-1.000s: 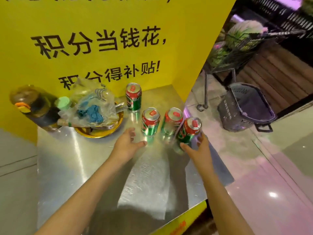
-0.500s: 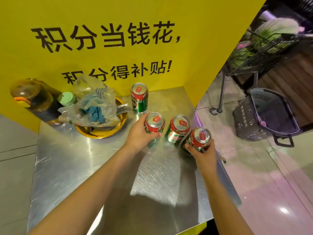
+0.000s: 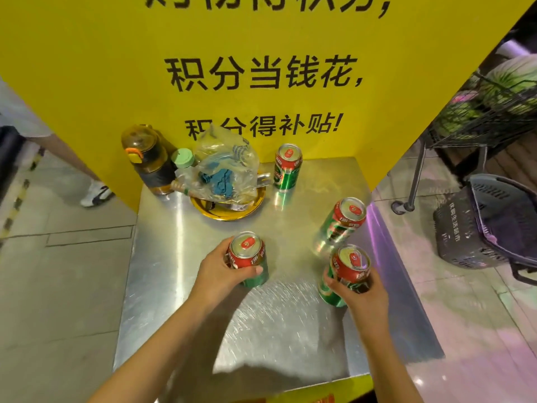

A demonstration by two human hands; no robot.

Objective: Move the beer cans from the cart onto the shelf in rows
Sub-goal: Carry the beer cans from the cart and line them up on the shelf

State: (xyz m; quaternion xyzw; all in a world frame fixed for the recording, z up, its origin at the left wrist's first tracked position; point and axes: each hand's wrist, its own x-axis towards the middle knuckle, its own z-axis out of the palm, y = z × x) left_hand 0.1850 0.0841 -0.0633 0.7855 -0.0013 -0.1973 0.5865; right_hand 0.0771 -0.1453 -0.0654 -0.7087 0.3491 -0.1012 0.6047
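Brushed steel forms the tabletop (image 3: 180,286) seen by the head camera, backed by a yellow sign panel (image 3: 116,68) printed with black Chinese characters. Four red-and-green beer cans are seen on or over this surface. One can (image 3: 247,258) is clasped by the left hand (image 3: 220,270), thumb across its near side and fingers wrapped behind; whether its base touches the steel cannot be told. A second can (image 3: 347,274) is gripped by the right hand (image 3: 360,295) near the table's right edge and is tilted, its top leaning to the right. A third can (image 3: 340,225) is seen just beyond the right-hand one, untouched by either hand and leaning in the wide-angle view. A fourth can (image 3: 287,167) is stood upright at the back of the table, close to the sign.

At the back left, a gold-rimmed plate (image 3: 229,212) is seen under a clear plastic bag (image 3: 223,167) holding something blue. Beside the bag, an amber drink bottle (image 3: 149,159) with an orange clasp and a pale green lid (image 3: 182,158) are placed. On the floor to the right, a dark shopping basket (image 3: 476,225) is set near a wire cart (image 3: 476,112) loaded with watermelons (image 3: 514,80). At the left edge, a bystander's white shoe (image 3: 97,193) is visible.
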